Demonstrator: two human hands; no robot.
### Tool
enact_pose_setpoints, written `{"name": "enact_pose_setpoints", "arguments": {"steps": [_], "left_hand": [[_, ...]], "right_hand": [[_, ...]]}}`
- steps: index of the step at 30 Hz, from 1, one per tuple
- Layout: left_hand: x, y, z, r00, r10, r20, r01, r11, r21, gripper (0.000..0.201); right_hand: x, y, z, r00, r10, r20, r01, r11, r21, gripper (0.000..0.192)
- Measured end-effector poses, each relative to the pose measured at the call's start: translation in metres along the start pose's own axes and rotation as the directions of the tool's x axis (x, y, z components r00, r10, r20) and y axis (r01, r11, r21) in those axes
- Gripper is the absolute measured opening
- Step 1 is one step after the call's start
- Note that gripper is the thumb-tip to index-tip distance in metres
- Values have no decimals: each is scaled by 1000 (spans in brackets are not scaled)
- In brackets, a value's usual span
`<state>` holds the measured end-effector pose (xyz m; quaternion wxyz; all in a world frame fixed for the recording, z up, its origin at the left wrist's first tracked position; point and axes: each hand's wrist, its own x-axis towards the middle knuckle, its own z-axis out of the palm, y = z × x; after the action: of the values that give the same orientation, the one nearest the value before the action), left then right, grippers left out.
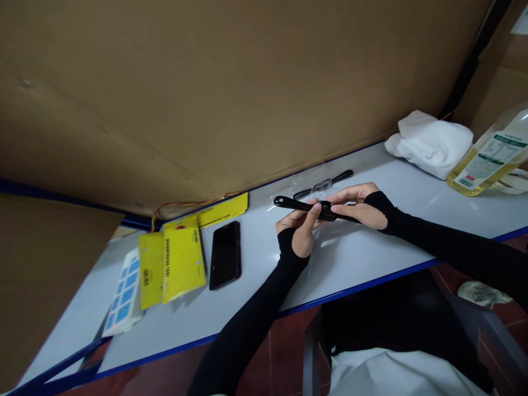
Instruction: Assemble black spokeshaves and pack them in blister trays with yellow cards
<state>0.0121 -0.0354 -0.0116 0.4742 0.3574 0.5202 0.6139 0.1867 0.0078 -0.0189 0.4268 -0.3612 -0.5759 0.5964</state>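
Between my two hands is a black spokeshave with a long rounded handle (289, 203), held just above the table. My left hand (303, 234) is closed on it near the middle, thumb on top. On its other side my right hand (363, 209) grips it, with the thumb by the central screw. The far handle is partly covered by the right hand. Just behind lies a second black spokeshave (342, 176), with clear plastic (319, 186) around its middle.
Left of my hands lie a black phone (225, 256), yellow printed packets (184, 258) and a white sheet with blue labels (126, 294). To the right are a white cloth (431, 143) and a bottle of yellow liquid (487, 157). A cardboard wall (231, 99) borders the table's back.
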Motion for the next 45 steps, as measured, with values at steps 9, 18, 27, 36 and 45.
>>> {"name": "enact_pose_setpoints", "arguments": {"steps": [9, 18, 27, 36, 45], "left_hand": [[4, 1, 0, 1000, -21, -18, 21, 1000, 7, 53], [4, -3, -2, 999, 24, -43, -22, 999, 32, 48], [5, -1, -4, 999, 20, -41, -18, 999, 40, 44], [7, -6, -6, 999, 26, -34, -25, 999, 24, 47], [-2, 5, 1, 998, 39, -51, -38, 999, 28, 47]], "right_hand": [[1, 4, 1, 1000, 11, 5, -11, 1000, 26, 35], [-2, 0, 3, 998, -60, -13, 59, 998, -15, 38], [-3, -8, 8, 999, -32, 10, 32, 999, 23, 33], [-3, -10, 8, 999, -40, -4, 40, 997, 58, 33], [-4, -7, 9, 999, -45, -23, 46, 997, 59, 38]]}}
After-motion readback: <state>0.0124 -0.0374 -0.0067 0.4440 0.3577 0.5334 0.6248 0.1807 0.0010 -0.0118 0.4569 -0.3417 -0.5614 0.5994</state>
